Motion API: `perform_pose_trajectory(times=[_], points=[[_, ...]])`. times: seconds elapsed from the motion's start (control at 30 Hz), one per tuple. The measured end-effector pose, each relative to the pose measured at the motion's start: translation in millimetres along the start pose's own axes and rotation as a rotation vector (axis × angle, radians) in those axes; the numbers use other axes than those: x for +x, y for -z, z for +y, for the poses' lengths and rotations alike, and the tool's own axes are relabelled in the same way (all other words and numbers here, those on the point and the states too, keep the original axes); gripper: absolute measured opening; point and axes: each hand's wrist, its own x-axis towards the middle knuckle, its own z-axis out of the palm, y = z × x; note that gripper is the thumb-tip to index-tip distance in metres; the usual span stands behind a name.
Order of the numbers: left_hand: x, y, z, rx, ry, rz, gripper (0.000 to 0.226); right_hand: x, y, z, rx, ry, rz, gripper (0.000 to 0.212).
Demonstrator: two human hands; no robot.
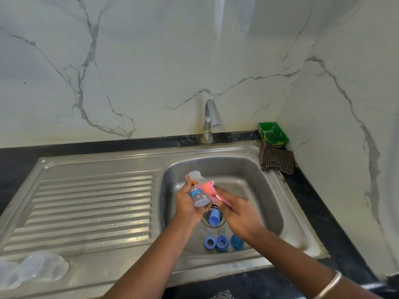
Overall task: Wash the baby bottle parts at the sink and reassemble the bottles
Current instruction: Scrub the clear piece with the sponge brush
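Observation:
Over the steel sink basin point(254, 175), my left hand point(186, 205) grips a clear baby bottle point(198, 190) with a printed label, its open neck tilted up and away. My right hand point(239, 214) holds a pink sponge point(209, 189) pressed against the bottle's side. A light blue cap point(214, 219) lies on the drain. Three blue bottle parts rest at the basin's near wall: a ring point(209, 242), a collar point(222, 241) and a darker cap point(236, 241), partly hidden by my right wrist. Clear plastic parts point(41, 267) lie on the drainboard's near left corner.
A chrome tap point(210, 119) stands behind the basin with no water running. A green tray point(273, 133) and a checked cloth point(276, 158) sit in the back right corner. The ribbed drainboard point(90, 203) lies to the left. Marble walls close in behind and to the right.

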Motion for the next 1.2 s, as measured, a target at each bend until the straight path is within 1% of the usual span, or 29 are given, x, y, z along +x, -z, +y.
perform_pose_trajectory(times=[0.1, 0.23, 0.3, 0.33, 0.4, 0.43, 0.53, 0.63, 0.7, 0.8, 0.9, 0.97, 1.0, 1.03, 1.1, 1.2], points=[[1, 2, -1, 0.093, 0.034, 0.057, 0.042, 1, 1, 6, -0.039, -0.035, 0.013, 0.049], [-2, -4, -8, 0.183, 0.150, 0.133, 0.036, 24, 9, -2, 0.025, -0.165, 0.026, 0.044], [-3, -8, -10, 0.169, 0.158, 0.152, 0.039, 30, 9, -9, 0.037, -0.192, -0.008, 0.044], [-2, -9, -9, 0.146, 0.140, 0.153, 0.044, 29, 8, -12, 0.036, -0.182, -0.021, 0.046], [4, -6, -6, 0.122, 0.082, 0.118, 0.057, 21, 5, -18, 0.040, -0.133, -0.026, 0.047], [7, -4, -4, 0.139, 0.049, 0.087, 0.057, 16, 3, -19, 0.033, -0.103, -0.022, 0.048], [11, 2, 0, 0.196, 0.003, 0.014, 0.038, -2, -4, -18, -0.001, -0.047, -0.024, 0.054], [10, 6, -3, 0.194, -0.012, -0.018, 0.038, -5, -7, -13, 0.032, -0.105, -0.016, 0.055], [6, 6, -6, 0.209, -0.005, -0.033, 0.044, 4, -4, -10, 0.072, -0.189, -0.002, 0.049], [0, 2, -8, 0.216, 0.050, -0.002, 0.050, 21, 1, -8, 0.150, -0.266, -0.013, 0.046], [-4, -5, -9, 0.216, 0.091, 0.042, 0.051, 28, 5, -14, 0.190, -0.249, -0.017, 0.047], [-3, -7, -6, 0.214, 0.081, 0.032, 0.055, 25, 4, -19, 0.178, -0.200, -0.011, 0.051], [-2, -8, -4, 0.216, 0.071, 0.002, 0.054, 21, 3, -22, 0.173, -0.176, -0.009, 0.051], [-2, -8, -1, 0.215, 0.060, -0.032, 0.048, 16, 2, -23, 0.157, -0.154, -0.010, 0.051], [1, -8, 2, 0.220, 0.054, -0.049, 0.035, 5, 1, -23, 0.109, -0.123, -0.009, 0.049], [3, -4, 0, 0.243, 0.060, -0.066, 0.031, -8, -3, -10, 0.102, -0.137, 0.006, 0.049]])
